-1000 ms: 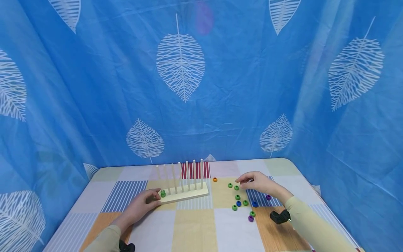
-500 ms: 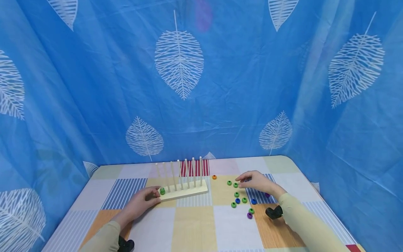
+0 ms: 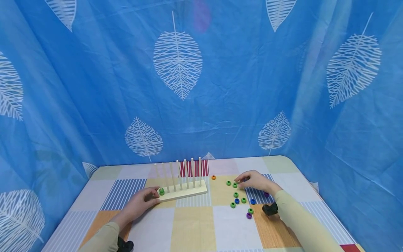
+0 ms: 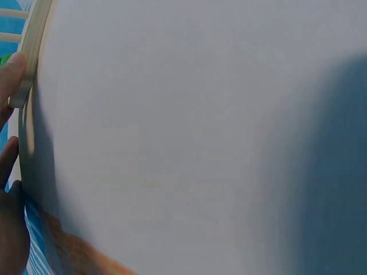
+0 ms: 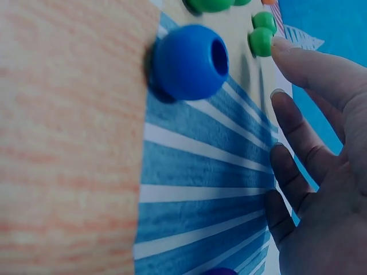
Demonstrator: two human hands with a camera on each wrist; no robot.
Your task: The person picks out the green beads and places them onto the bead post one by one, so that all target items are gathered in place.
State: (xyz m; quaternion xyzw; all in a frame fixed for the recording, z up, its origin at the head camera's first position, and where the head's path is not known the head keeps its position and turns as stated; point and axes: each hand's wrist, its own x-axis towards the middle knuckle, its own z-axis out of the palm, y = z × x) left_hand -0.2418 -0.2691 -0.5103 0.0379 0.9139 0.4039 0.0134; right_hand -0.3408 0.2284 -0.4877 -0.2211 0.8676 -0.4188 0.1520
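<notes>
A pale wooden peg board (image 3: 189, 192) with a row of upright pegs stands left of centre in the head view. Green beads (image 3: 161, 191) sit at its left end, around the first peg. My left hand (image 3: 141, 203) holds that end, its thumb (image 4: 16, 64) against the board's edge in the left wrist view. To the right, my right hand (image 3: 256, 181) hovers by a green bead (image 3: 234, 185), fingers loosely bent and spread. Its thumb tip overlaps that bead in the right wrist view; whether they touch, I cannot tell.
Several more green beads (image 3: 235, 194) lie loose, with blue beads (image 3: 253, 201), purple beads (image 3: 249, 216) and one orange bead (image 3: 213, 177). A patchwork-patterned cloth (image 3: 192, 227) covers the table. Blue leaf-print curtains (image 3: 220, 87) enclose the back and sides.
My right hand has lowered slightly and its forearm has swung a little to the left. The left hand stays at the board's end. The whole head view has shifted slightly.
</notes>
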